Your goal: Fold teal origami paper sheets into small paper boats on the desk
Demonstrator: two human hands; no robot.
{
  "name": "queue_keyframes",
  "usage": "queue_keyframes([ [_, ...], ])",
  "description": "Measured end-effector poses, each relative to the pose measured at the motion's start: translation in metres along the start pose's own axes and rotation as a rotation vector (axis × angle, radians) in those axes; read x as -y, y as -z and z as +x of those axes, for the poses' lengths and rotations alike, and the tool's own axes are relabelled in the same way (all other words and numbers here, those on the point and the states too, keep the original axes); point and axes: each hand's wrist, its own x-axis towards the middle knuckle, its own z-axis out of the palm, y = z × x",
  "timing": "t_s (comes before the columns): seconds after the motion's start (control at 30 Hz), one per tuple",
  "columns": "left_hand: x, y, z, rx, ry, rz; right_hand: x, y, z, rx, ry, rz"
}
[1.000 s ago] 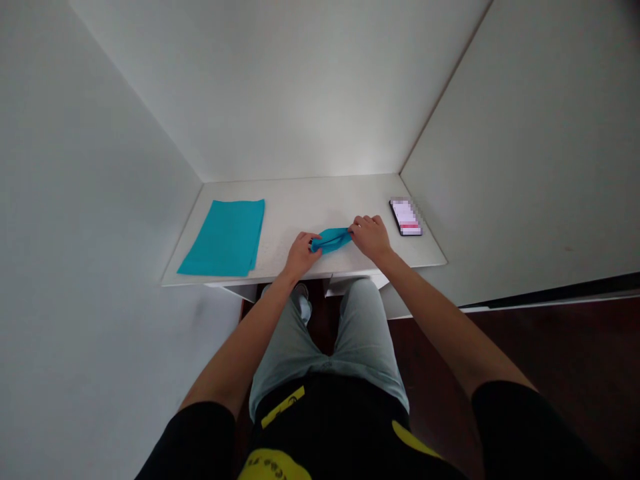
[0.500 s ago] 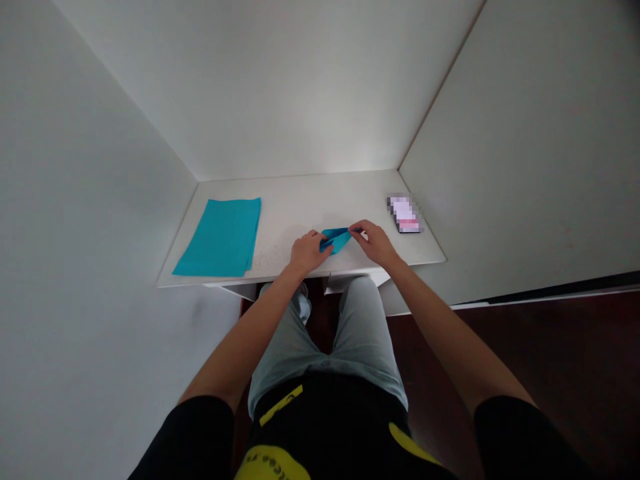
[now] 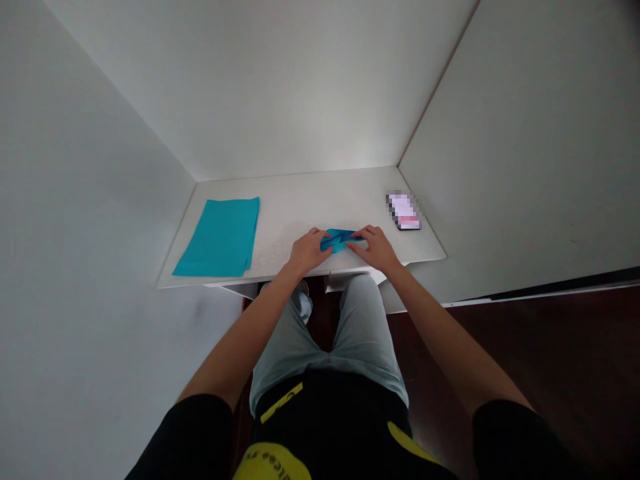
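The folded paper (image 3: 341, 239) lies crosswise on the surface (image 3: 300, 200); the left hand (image 3: 307, 251) pinches one end, the right hand (image 3: 376, 245) presses the other, fingers (image 3: 361, 235) flat.

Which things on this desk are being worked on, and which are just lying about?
Worked on: folded paper, touched by the left hand and right hand.
Lying about: blue sheets at the left of the desk; phone at its right.

On the desk (image 3: 300, 200), the folded paper (image 3: 340, 239) lies near the front edge, between the left hand (image 3: 307, 250) and right hand (image 3: 376, 245); the paper stack (image 3: 220, 237) is well left, the phone (image 3: 404, 212) far right.
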Motion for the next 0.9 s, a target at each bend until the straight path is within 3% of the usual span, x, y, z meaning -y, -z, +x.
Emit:
queue_keyframes([
  [0.13, -0.002, -0.002, -0.005, 0.040, -0.072, 0.014, 0.025, 0.012, 0.004, 0.128, 0.130, -0.391],
  [0.3, 0.004, -0.014, -0.008, 0.022, -0.173, -0.061, 0.047, 0.006, 0.018, 0.260, 0.212, -0.552],
  [0.57, 0.029, -0.028, -0.007, 0.029, -0.212, -0.390, 0.052, 0.002, 0.017, 0.283, 0.210, -0.474],
  [0.9, 0.034, -0.036, -0.008, -0.043, -0.349, -0.466, 0.056, -0.010, 0.017, 0.297, 0.064, -0.370],
])
